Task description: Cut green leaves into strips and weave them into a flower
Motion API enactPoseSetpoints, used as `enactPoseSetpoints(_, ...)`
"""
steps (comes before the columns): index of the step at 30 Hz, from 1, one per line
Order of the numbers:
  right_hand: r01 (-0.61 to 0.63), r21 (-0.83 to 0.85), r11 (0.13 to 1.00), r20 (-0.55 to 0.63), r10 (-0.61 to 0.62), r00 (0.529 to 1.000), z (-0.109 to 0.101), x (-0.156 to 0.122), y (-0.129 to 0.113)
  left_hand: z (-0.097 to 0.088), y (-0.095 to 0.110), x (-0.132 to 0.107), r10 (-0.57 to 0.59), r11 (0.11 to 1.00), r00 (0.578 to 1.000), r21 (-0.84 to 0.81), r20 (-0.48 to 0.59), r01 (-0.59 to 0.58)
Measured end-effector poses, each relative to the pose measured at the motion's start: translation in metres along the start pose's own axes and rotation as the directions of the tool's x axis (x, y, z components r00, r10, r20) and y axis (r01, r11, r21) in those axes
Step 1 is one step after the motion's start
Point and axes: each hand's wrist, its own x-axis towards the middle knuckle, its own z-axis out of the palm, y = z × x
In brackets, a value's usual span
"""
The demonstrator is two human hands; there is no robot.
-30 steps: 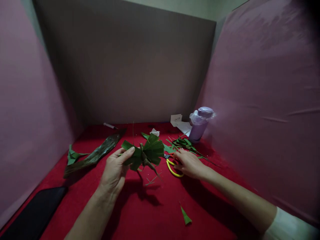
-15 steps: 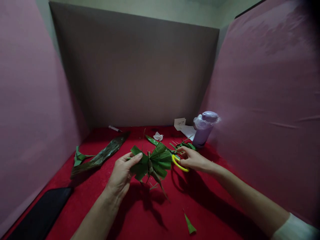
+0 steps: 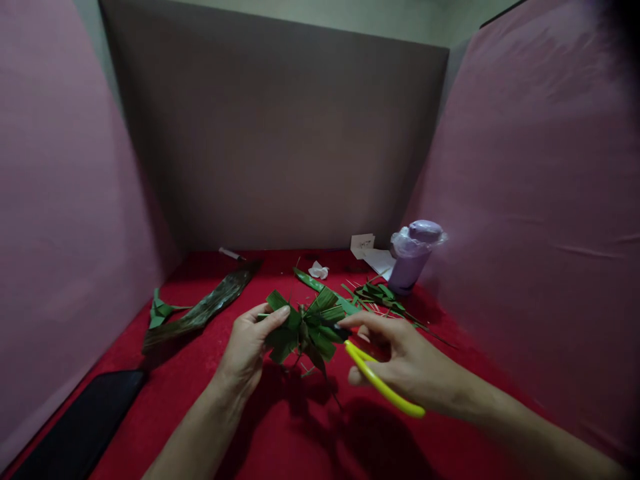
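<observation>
My left hand [image 3: 253, 347] pinches a fan-shaped bundle of folded green leaves [image 3: 320, 330] between thumb and fingers. The leaf pieces spread outward, with a brownish stem part at the middle. In my right hand [image 3: 400, 353] are pliers with yellow handles [image 3: 387, 389], their dark head at the right edge of the leaf bundle. Whether the jaws are closed on a leaf cannot be made out. Behind the right hand lies a pile of cut green leaf strips and thin stems [image 3: 380, 293].
At the left lie a long dark leaf [image 3: 210, 310], a folded green leaf piece [image 3: 159, 310] and a black flat object [image 3: 85, 427]. Further back are a white tube [image 3: 230, 253], crumpled white tissue [image 3: 319, 270], white cards [image 3: 362, 247] and a purple bottle [image 3: 407, 270] in clear plastic.
My right hand has come nearer and turned, bringing the pliers up to the leaf bundle's right edge. The left hand keeps its hold almost in place.
</observation>
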Motion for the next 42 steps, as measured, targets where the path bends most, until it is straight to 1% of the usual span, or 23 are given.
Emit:
enactPoseSetpoints(3, -0.001, -0.117, 0.993, -0.05, -0.005, 0.999, 0.014, 0.004, 0.002, 0.002, 0.001, -0.003, 0.004, 1.0, 1.0, 0.02, 0.005, -0.004)
enactPoseSetpoints(6, 0.01, -0.119, 0.993, -0.064, -0.018, 0.998, 0.018, 0.011, 0.007, 0.003, 0.001, -0.004, 0.0, 0.999, 1.0, 0.033, 0.013, 0.0)
enactPoseSetpoints(10, 0.058, -0.031, 0.998, -0.051, -0.06, 0.997, 0.019, 0.017, 0.005, 0.002, 0.0, -0.004, -0.008, 0.999, 1.0, 0.049, 0.018, 0.007)
enactPoseSetpoints(16, 0.12, 0.18, 0.976, -0.015, -0.119, 0.993, 0.022, 0.023, 0.005, 0.001, -0.002, -0.004, -0.015, 0.997, 1.0, 0.071, 0.026, 0.013)
enactPoseSetpoints(20, 0.129, 0.228, 0.965, -0.02, -0.127, 0.992, 0.023, 0.026, 0.011, 0.002, -0.001, -0.004, -0.02, 0.996, 0.999, 0.084, 0.034, 0.017)
enactPoseSetpoints(26, 0.122, 0.193, 0.974, -0.036, -0.118, 0.992, 0.024, 0.028, 0.015, 0.003, 0.0, -0.004, -0.023, 0.997, 1.0, 0.08, 0.021, 0.021)
enactPoseSetpoints(31, 0.154, 0.157, 0.976, -0.023, -0.152, 0.988, 0.023, 0.028, 0.014, 0.002, 0.0, -0.004, -0.031, 0.997, 0.999, 0.077, 0.016, 0.029)
enactPoseSetpoints(36, 0.169, 0.046, 0.984, -0.039, -0.168, 0.985, 0.025, 0.026, 0.017, 0.003, -0.001, -0.005, -0.029, 0.997, 0.999, 0.067, 0.018, 0.027)
enactPoseSetpoints(39, 0.164, 0.033, 0.986, -0.095, -0.16, 0.983, 0.02, 0.027, 0.019, 0.004, 0.0, -0.006, -0.026, 0.998, 1.0, 0.049, 0.007, 0.026)
enactPoseSetpoints(42, 0.143, 0.072, 0.987, -0.221, -0.124, 0.967, 0.002, 0.032, 0.026, 0.005, 0.003, -0.005, -0.017, 1.0, 1.0, 0.01, -0.015, 0.017)
